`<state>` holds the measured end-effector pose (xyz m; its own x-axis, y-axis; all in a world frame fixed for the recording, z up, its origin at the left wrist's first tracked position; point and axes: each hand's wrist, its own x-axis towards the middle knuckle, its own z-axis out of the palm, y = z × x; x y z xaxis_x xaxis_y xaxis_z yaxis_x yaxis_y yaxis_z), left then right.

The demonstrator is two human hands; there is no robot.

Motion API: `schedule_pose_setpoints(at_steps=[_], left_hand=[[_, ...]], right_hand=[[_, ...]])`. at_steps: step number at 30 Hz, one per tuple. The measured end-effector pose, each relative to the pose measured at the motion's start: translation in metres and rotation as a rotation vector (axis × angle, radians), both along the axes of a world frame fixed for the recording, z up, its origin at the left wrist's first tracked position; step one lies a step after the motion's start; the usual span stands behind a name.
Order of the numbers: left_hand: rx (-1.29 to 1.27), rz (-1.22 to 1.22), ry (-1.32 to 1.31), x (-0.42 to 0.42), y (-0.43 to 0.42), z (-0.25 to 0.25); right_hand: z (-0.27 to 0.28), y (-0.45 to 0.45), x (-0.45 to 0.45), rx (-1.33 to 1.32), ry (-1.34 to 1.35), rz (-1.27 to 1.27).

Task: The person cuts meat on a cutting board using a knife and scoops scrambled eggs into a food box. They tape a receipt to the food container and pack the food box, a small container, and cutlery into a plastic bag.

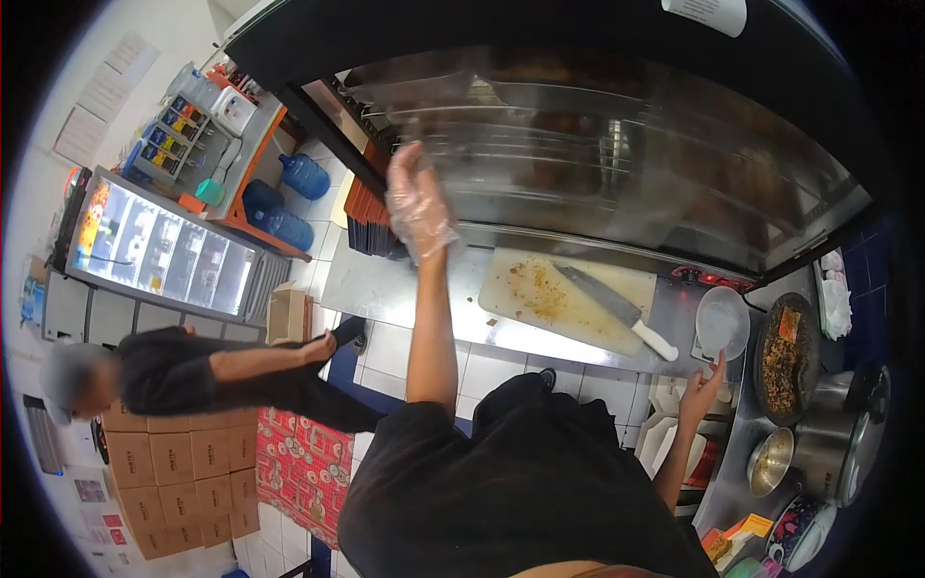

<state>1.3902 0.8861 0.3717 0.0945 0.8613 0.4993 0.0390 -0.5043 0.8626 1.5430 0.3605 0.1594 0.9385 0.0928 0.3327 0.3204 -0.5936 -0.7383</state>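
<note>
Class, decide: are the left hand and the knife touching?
Apart: the head view shows a wide gap between the left hand and the knife.

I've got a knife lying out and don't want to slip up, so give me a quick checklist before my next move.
1. Left hand covered: ok, it wears a clear plastic glove.
2. Right hand covered: not ok, it looks bare.
3. Knife fully on the cutting board: not ok, the white handle juts past the board's edge.
4. Board wiped: not ok, food bits are scattered over it.
5. Firm hold on the round translucent dish: cannot tell, your right fingers are at its rim, but contact is unclear.
6. Contents of the glass cabinet: cannot tell, too blurred.
</note>
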Motion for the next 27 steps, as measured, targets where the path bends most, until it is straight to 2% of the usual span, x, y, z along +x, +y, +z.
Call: schedule_pose_setpoints(at_steps=[2, 4, 9, 10, 12, 13, 14, 16, 17, 18, 19, 20, 21, 22, 24, 27], left_hand=[[0.143, -0.129, -0.053, 0.012, -0.014, -0.009], [0.239, -0.124, 0.113, 0.017, -0.037, -0.002], [0.298, -0.299, 0.091, 0.041, -0.079, 0.006], [0.296, -0.294, 0.090, 0.040, -0.077, 0.011], [0.545, -0.232, 0.073, 0.040, -0.062, 0.026], [0.745, -0.025, 0.103, 0.036, -0.044, 0.042], [0.849, 0.068, 0.092, 0.032, -0.020, 0.064], [0.829, 0.293, 0.434, 0.019, 0.015, 0.103], [0.841, 0.325, 0.617, 0.020, 0.042, 0.115], [0.708, 0.247, 0.980, 0.022, 0.073, 0.122], [0.920, 0.209, 0.981, 0.034, 0.138, 0.102], [1.130, 0.084, 0.918, 0.033, 0.155, 0.116], [1.232, 0.021, 0.932, 0.035, 0.168, 0.125], [1.239, 0.020, 1.015, 0.041, 0.180, 0.129], [1.229, 0.039, 1.130, 0.050, 0.195, 0.134], [1.234, 0.064, 1.191, 0.063, 0.207, 0.137]], right_hand=[[-0.004, -0.007, -0.007, 0.017, 0.067, -0.017], [-0.010, -0.014, -0.013, 0.032, 0.128, -0.020], [-0.030, -0.022, -0.020, 0.018, 0.141, -0.018], [-0.032, -0.024, -0.021, 0.020, 0.183, -0.033], [-0.025, -0.024, -0.025, 0.007, 0.141, -0.026], [-0.022, -0.024, -0.026, 0.003, 0.100, -0.024], [-0.020, -0.027, -0.027, 0.006, 0.099, -0.034], [-0.017, -0.032, -0.034, 0.046, 0.153, -0.057], [-0.017, -0.035, -0.038, 0.055, 0.156, -0.073], [-0.019, -0.037, -0.040, 0.064, 0.165, -0.086], [-0.021, -0.038, -0.044, 0.074, 0.178, -0.101], [-0.024, -0.040, -0.049, 0.085, 0.188, -0.122], [-0.028, -0.040, -0.051, 0.163, 0.231, -0.124], [-0.030, -0.038, -0.054, 0.242, 0.271, -0.123], [-0.022, -0.032, -0.064, 0.214, 0.279, -0.155], [-0.031, -0.036, -0.072, 0.257, 0.289, -0.173]])
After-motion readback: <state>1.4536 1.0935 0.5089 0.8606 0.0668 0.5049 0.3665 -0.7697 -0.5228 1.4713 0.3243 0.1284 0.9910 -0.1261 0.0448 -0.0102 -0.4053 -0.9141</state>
